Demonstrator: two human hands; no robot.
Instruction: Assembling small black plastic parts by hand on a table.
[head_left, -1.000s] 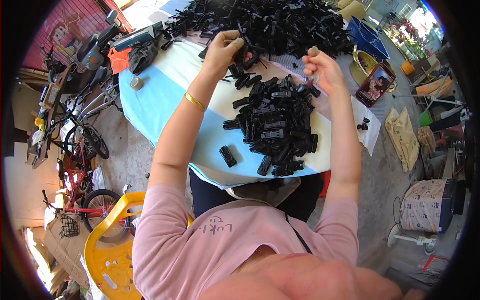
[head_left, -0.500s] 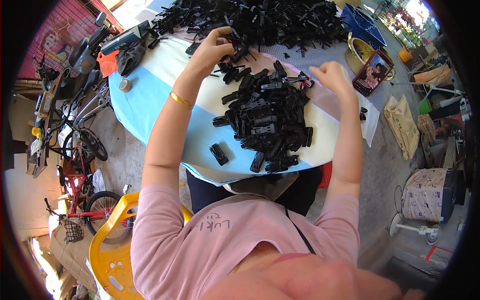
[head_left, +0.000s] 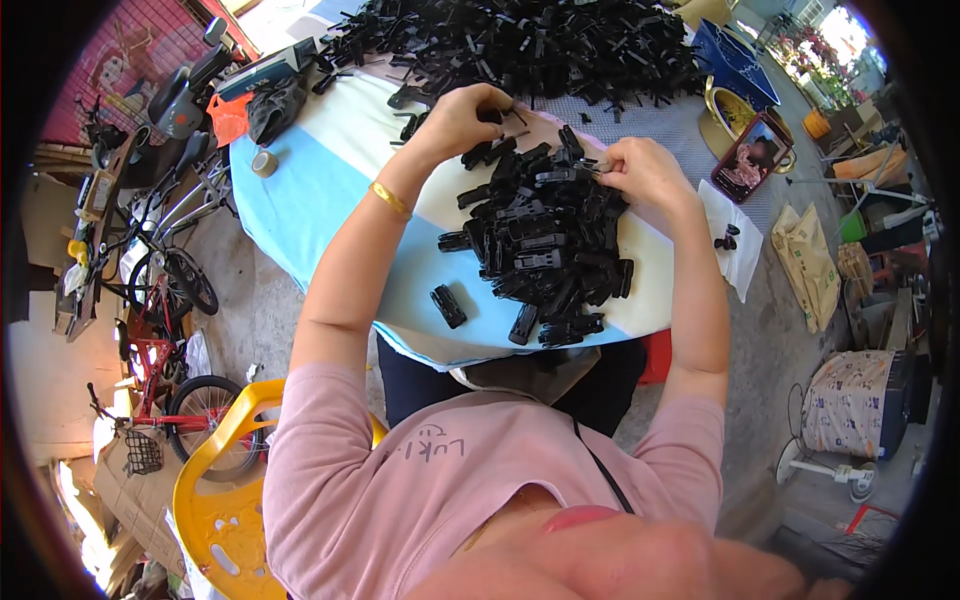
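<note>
My left hand, a gold bangle on its wrist, is closed in a pinch. A thin black plastic piece shows at its fingertips. My right hand is closed on a small silvery item at the far right edge of the nearer pile; its kind is too small to tell. That pile of black plastic parts, long and clip-like, lies between my forearms on the striped cloth. One loose black part rests apart, left of the pile.
A large heap of thin black pieces covers the table's far side. A phone leans against a gold-coloured pot at right. A tape roll and an orange bag sit at left. A yellow chair stands beside me.
My left hand has come back from the large heap's edge, nearer to me and rightward. My right hand has moved to the pile's edge and closed on the silvery item.
</note>
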